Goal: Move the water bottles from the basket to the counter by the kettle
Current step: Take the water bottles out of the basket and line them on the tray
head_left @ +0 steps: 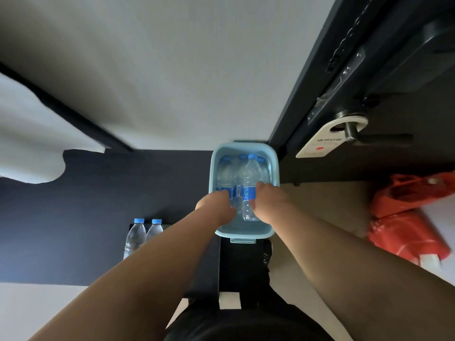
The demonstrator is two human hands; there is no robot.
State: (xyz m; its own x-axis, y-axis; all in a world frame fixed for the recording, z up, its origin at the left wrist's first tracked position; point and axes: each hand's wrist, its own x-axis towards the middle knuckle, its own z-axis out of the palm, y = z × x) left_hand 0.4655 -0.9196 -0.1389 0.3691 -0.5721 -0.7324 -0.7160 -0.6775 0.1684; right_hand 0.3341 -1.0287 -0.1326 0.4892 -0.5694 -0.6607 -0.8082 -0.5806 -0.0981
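Note:
A light blue basket (273,166) sits on the floor against the wall, with several clear water bottles with blue caps and blue labels lying in it. Both my hands reach into it. My right hand (267,199) grips one water bottle (251,173), which is raised above the others. My left hand (218,205) is curled around a second bottle (225,172) lower in the basket; its fingers are partly hidden. Two more bottles (144,233) stand on a dark surface at the lower left, partly behind my left forearm.
A dark door with a handle (364,136) and a white hanging tag (325,141) is at the right. A red plastic bag (408,217) lies on the floor at the right. White fabric (29,143) hangs at the left. My dark-clothed legs are below.

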